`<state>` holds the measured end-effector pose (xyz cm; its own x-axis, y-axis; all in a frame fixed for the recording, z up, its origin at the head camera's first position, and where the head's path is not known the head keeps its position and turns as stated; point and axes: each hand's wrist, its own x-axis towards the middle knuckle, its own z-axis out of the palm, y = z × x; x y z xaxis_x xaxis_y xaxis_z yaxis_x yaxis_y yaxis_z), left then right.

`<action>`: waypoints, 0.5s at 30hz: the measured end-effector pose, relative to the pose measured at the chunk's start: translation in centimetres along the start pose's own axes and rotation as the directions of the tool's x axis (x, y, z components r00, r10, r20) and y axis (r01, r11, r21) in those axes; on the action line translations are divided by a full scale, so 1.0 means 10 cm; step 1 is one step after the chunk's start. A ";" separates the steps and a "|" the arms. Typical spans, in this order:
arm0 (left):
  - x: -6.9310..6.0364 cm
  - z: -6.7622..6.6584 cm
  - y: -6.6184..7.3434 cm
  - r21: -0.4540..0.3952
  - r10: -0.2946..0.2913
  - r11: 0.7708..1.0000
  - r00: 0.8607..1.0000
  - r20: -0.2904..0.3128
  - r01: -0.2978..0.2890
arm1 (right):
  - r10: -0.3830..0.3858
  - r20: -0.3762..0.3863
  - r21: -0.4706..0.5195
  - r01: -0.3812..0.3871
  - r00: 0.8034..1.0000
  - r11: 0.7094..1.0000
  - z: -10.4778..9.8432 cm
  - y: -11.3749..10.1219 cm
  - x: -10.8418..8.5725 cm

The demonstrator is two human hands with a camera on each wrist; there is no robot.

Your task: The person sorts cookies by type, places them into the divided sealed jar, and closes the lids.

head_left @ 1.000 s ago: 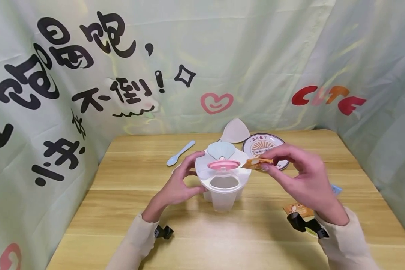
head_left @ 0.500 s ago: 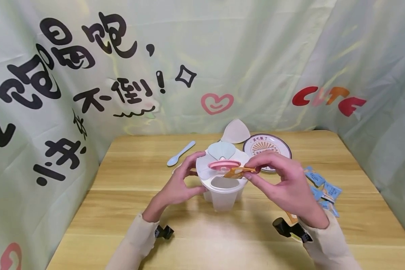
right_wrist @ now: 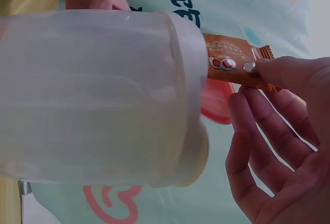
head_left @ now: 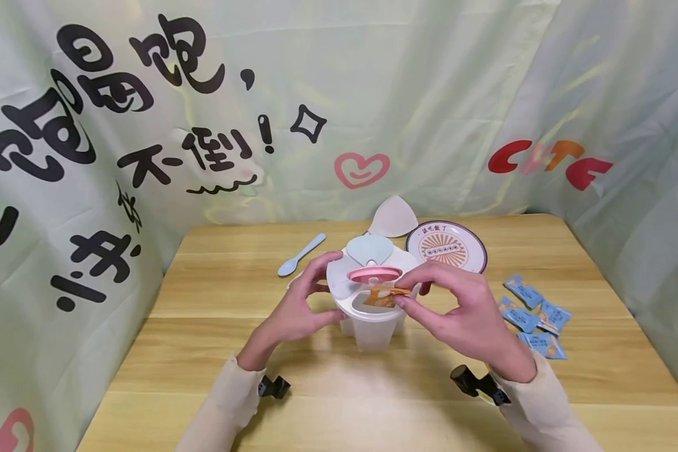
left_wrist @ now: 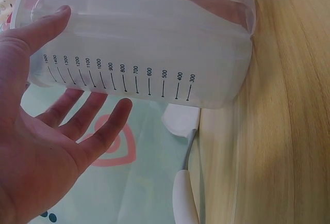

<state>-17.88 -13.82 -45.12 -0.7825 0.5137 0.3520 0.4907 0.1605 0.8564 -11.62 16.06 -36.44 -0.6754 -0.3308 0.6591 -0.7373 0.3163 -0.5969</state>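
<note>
A clear plastic storage canister point(head_left: 371, 336) with printed measuring marks stands upright on the table. Its white lid point(head_left: 341, 282) has several flaps; the pink flap point(head_left: 375, 274) is raised behind an opening, while the pale blue flap point(head_left: 370, 249) lies down. My left hand point(head_left: 302, 307) holds the canister's left side, thumb in front and fingers behind. Between thumb and fingertips my right hand point(head_left: 457, 307) pinches a small orange snack packet point(right_wrist: 227, 59). The packet's free end is at the opening; in the right wrist view the lid's rim hides that end.
Several blue packets point(head_left: 537, 320) lie on the table to the right. Behind the canister are a round printed plate point(head_left: 457, 245) and a white spatula point(head_left: 394, 218). A light blue spoon point(head_left: 302, 254) lies at the back left. A fabric curtain point(head_left: 429, 94) surrounds the table.
My right hand has moved left and slightly down, bringing the orange packet from beside the lid to its opening. The blue packets have come into view. My left hand stays put.
</note>
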 end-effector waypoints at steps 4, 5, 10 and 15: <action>0.00 0.00 0.00 -0.006 -0.005 1.000 1.000 0.004 0.005 | -0.007 0.006 -0.026 0.007 1.000 1.000 0.03 0.03 -0.02; 0.00 0.01 0.00 -0.008 -0.004 1.000 1.000 0.003 0.004 | -0.010 0.006 -0.033 0.010 1.000 0.999 0.03 0.04 -0.02; 0.00 0.01 -0.02 -0.015 0.000 1.000 1.000 0.002 0.000 | -0.023 -0.008 -0.057 0.022 1.000 0.998 0.03 0.07 -0.04; 0.00 0.00 -0.02 -0.018 -0.003 1.000 1.000 0.001 0.003 | -0.028 -0.027 -0.057 0.027 0.999 0.998 0.02 0.07 -0.06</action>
<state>-17.98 -13.81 -45.24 -0.7834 0.5143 0.3489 0.4815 0.1472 0.8640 -11.73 16.34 -37.36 -0.6536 -0.3151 0.6881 -0.7534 0.3573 -0.5520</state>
